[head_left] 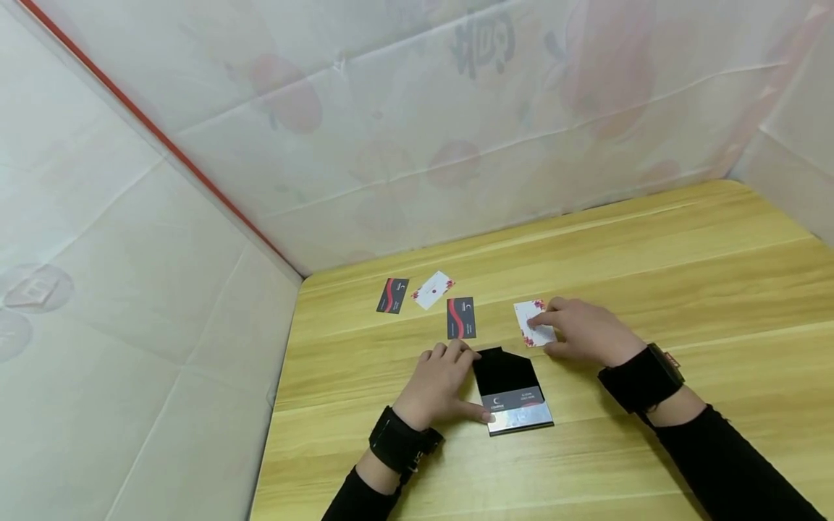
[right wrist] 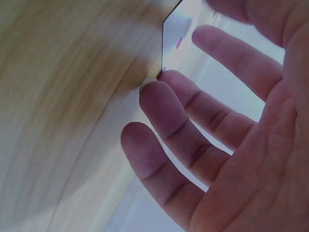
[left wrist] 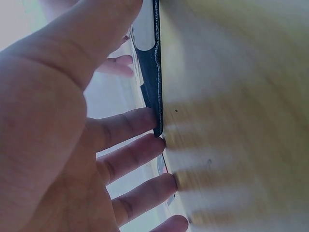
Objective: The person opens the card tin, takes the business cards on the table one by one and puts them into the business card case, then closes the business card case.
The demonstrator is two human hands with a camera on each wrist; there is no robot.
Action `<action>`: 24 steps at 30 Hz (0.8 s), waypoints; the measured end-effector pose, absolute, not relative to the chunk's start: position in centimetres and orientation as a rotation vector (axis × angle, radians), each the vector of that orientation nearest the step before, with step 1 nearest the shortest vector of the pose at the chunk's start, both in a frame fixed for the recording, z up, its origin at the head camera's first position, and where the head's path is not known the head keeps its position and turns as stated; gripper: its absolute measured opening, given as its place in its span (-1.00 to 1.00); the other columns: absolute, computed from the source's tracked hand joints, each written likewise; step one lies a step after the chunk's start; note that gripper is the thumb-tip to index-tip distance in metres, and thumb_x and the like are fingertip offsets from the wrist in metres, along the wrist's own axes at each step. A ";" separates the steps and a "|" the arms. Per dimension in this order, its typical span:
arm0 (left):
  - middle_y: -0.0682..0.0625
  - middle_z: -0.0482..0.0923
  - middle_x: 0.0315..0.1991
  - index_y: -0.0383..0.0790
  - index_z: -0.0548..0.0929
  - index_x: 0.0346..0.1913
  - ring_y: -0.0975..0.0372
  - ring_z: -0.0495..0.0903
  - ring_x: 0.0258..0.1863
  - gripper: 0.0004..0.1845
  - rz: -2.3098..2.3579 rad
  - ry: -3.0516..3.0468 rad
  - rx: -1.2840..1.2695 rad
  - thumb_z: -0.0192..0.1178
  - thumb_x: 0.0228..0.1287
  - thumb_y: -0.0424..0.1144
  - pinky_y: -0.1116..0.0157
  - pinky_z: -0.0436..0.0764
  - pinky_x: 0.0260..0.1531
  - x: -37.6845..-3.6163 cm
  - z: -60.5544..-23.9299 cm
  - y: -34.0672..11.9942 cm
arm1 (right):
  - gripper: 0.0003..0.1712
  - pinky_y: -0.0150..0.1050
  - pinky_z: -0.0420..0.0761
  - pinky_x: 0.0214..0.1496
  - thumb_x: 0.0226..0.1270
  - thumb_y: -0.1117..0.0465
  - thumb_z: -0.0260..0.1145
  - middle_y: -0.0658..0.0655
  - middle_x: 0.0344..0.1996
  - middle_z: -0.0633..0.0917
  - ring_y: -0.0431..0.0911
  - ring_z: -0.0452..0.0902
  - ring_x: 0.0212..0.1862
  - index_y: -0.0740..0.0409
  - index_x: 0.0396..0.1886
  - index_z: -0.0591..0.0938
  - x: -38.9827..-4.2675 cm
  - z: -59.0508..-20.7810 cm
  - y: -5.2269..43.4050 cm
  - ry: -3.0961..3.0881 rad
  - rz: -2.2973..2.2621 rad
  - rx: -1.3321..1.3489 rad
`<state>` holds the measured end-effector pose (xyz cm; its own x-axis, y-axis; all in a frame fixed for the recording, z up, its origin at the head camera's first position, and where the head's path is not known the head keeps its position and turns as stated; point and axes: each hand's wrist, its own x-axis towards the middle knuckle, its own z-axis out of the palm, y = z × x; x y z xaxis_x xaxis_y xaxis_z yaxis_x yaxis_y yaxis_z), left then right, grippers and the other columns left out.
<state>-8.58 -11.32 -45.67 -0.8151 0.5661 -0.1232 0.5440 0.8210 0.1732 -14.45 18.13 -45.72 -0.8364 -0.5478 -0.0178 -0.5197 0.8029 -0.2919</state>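
A black card holder [head_left: 504, 369] with a silver front strip lies on the table. The end of a dark grey business card [head_left: 515, 399] shows just above that strip. My left hand [head_left: 439, 383] lies along the holder's left side, thumb on its near left corner and index fingertip at the far left corner; the other fingers rest on the wood. My right hand [head_left: 586, 329] holds a white business card [head_left: 525, 318] with red floral corners. Its index finger [head_left: 538, 319] presses on the card's face, while thumb and another finger sit at opposite edges.
Beyond my left hand lie a dark card with a red wave [head_left: 461, 318], another dark card [head_left: 392, 296] and a white floral card [head_left: 433, 290]. The wooden table [head_left: 684, 289] meets pale printed sheets [head_left: 391, 130] at the back and left.
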 end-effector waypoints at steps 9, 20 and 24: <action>0.11 0.35 0.22 0.01 0.44 0.36 0.12 0.40 0.18 0.08 0.185 2.840 0.873 0.34 -0.24 0.56 0.00 0.45 0.18 -8.5 -45.7 -11.3 | -0.76 -0.07 0.59 -0.12 0.02 0.15 0.58 0.01 -0.09 0.67 -0.07 0.55 -0.15 -0.14 -0.46 0.62 -14.3 -46.1 17.9 2.880 -0.487 -0.961; 0.11 0.35 0.22 0.01 0.44 0.36 0.12 0.39 0.19 0.08 0.191 2.837 0.871 0.35 -0.24 0.55 0.01 0.43 0.19 -8.6 -45.6 -11.4 | -0.56 0.00 0.60 -0.03 -0.07 0.57 0.44 -0.06 -0.22 0.71 -0.07 0.57 -0.15 -0.10 -0.40 0.66 -14.4 -46.1 17.7 2.876 -0.535 -0.992; 0.11 0.35 0.23 0.01 0.44 0.37 0.12 0.40 0.18 0.09 0.197 2.834 0.871 0.33 -0.24 0.56 0.01 0.44 0.18 -8.5 -45.9 -11.4 | -0.56 -0.06 0.61 -0.09 -0.08 0.58 0.43 -0.10 -0.29 0.71 -0.13 0.55 -0.22 -0.08 -0.41 0.67 -14.4 -46.3 17.6 2.867 -0.559 -1.040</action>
